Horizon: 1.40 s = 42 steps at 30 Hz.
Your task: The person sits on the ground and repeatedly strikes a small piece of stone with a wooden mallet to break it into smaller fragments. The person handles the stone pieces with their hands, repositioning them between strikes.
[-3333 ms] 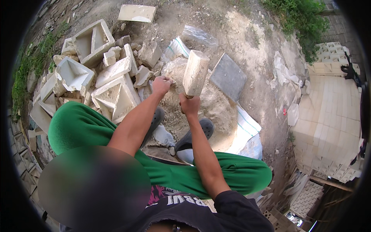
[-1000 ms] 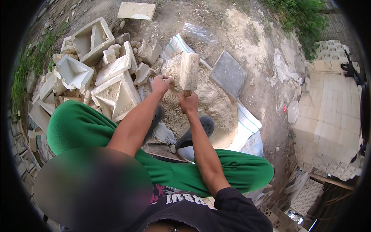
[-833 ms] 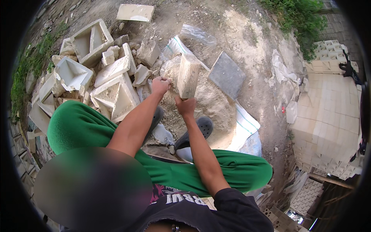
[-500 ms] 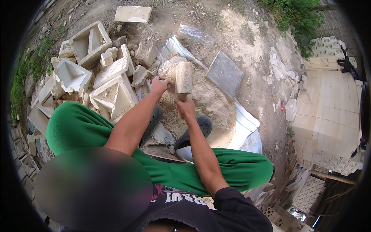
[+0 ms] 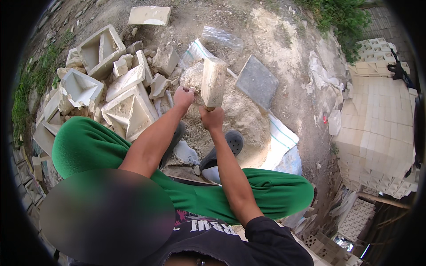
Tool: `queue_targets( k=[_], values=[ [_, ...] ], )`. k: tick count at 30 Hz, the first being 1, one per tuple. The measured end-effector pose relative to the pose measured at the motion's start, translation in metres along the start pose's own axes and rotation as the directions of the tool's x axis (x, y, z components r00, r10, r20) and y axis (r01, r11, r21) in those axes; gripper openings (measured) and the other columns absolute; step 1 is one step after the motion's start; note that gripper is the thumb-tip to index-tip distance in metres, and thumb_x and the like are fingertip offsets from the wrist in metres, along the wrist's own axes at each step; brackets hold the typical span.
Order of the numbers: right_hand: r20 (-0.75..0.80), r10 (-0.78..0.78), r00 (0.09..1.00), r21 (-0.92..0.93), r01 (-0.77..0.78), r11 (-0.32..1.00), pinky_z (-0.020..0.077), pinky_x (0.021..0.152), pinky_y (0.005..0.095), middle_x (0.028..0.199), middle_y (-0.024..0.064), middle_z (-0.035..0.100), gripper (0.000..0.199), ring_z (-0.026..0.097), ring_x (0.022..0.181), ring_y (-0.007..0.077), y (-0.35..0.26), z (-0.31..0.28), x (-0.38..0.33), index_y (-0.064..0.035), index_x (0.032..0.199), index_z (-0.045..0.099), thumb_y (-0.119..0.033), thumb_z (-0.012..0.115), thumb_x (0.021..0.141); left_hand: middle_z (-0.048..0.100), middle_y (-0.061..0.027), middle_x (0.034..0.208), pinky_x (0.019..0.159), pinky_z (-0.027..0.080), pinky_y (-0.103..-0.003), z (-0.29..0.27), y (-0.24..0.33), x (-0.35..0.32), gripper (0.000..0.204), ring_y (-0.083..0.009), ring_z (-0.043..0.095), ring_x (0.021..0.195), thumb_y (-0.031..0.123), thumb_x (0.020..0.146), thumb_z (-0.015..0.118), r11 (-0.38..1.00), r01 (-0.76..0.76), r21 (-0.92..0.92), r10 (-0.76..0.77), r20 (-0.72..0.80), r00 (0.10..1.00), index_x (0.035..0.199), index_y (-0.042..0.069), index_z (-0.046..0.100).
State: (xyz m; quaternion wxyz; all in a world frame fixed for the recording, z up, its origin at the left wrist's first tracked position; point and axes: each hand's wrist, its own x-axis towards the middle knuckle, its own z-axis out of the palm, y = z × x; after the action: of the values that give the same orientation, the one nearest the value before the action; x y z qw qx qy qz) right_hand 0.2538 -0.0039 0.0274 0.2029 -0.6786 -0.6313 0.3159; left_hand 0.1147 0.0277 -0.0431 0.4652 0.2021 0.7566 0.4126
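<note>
- Mallet (image 5: 213, 83), a pale wooden block on a short handle, stands head-up in the right hand (image 5: 212, 119), whose fingers are wrapped tight around the handle just under the head.
- Left hand (image 5: 183, 97) rests with curled fingers on a rough pale stone lump (image 5: 193, 75), gripping its near side; the mallet head is just beside that lump, to its right.
- The lump sits on a mound of sandy rubble (image 5: 242, 119) heaped over a white woven sack (image 5: 284, 142), which lies on the bare ground.
- A flat grey slab (image 5: 257, 82) lies at the far right edge of the mound.
- Left of the hands, a pile of broken cast blocks (image 5: 128, 106) with hollow square and triangular recesses spreads toward the grass.
- Green-trousered legs flank the mound, and a grey clog (image 5: 228, 146) is planted at its near edge.
- Stacked pale tiles (image 5: 377, 133) stand well apart on the right.
</note>
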Motion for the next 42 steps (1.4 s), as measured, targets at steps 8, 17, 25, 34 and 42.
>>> queue_targets(
  k=[8, 17, 25, 34, 42],
  values=[
    [0.108, 0.146, 0.983, 0.008, -0.148, 0.989, 0.0539, 0.06, 0.039, 0.063, 0.0139, 0.069, 0.031, 0.069, 0.056, 0.0246, 0.022, 0.015, -0.008, -0.0001, 0.077, 0.071, -0.031, 0.072, 0.074, 0.072, -0.0127, 0.086, 0.078, 0.054, -0.038, -0.015, -0.021, -0.002, 0.032, -0.0268, 0.071, 0.082, 0.031, 0.086, 0.074, 0.965, -0.187, 0.184, 0.206, -0.091, 0.974, 0.095, 0.003, 0.063],
    [0.004, -0.062, 0.998, -0.037, 0.062, 0.997, 0.0554, 0.062, 0.0383, 0.062, 0.0136, 0.069, 0.031, 0.072, 0.06, 0.0261, 0.033, 0.023, -0.014, 0.0011, 0.078, 0.072, -0.03, 0.071, 0.075, 0.07, -0.0107, 0.082, 0.075, 0.053, -0.038, -0.023, -0.015, -0.012, 0.033, -0.0253, 0.067, 0.076, 0.033, 0.087, 0.072, 0.969, -0.195, 0.149, 0.203, -0.037, 0.978, 0.096, 0.003, 0.062],
    [0.047, 0.053, 0.997, 0.05, -0.055, 0.997, 0.0539, 0.056, 0.0358, 0.055, 0.009, 0.065, 0.027, 0.069, 0.054, 0.0197, 0.008, 0.007, -0.004, -0.0009, 0.07, 0.069, -0.026, 0.069, 0.078, 0.071, -0.0132, 0.086, 0.078, 0.052, -0.04, -0.031, -0.01, -0.01, 0.03, -0.0284, 0.069, 0.084, 0.031, 0.087, 0.07, 0.96, -0.184, 0.212, 0.187, 0.007, 0.982, 0.096, 0.003, 0.063],
    [0.318, 0.263, 0.911, -0.007, -0.275, 0.961, 0.0527, 0.051, 0.0356, 0.06, 0.0105, 0.066, 0.025, 0.067, 0.052, 0.0209, 0.05, 0.018, -0.011, 0.0014, 0.076, 0.068, -0.023, 0.073, 0.076, 0.072, -0.0146, 0.091, 0.08, 0.052, -0.042, -0.035, -0.001, -0.008, 0.028, -0.0317, 0.069, 0.088, 0.031, 0.086, 0.07, 0.955, -0.181, 0.236, 0.172, 0.058, 0.983, 0.097, 0.005, 0.066],
    [0.349, 0.39, 0.852, 0.259, -0.487, 0.834, 0.0502, 0.042, 0.0353, 0.062, 0.0096, 0.06, 0.021, 0.061, 0.046, 0.0213, -0.003, -0.031, -0.006, 0.0036, 0.079, 0.063, -0.015, 0.072, 0.076, 0.074, -0.0138, 0.092, 0.08, 0.054, -0.042, -0.02, 0.002, -0.003, 0.027, -0.0315, 0.071, 0.09, 0.032, 0.085, 0.072, 0.907, -0.207, 0.367, 0.181, 0.105, 0.978, 0.095, 0.008, 0.071]
  ],
)
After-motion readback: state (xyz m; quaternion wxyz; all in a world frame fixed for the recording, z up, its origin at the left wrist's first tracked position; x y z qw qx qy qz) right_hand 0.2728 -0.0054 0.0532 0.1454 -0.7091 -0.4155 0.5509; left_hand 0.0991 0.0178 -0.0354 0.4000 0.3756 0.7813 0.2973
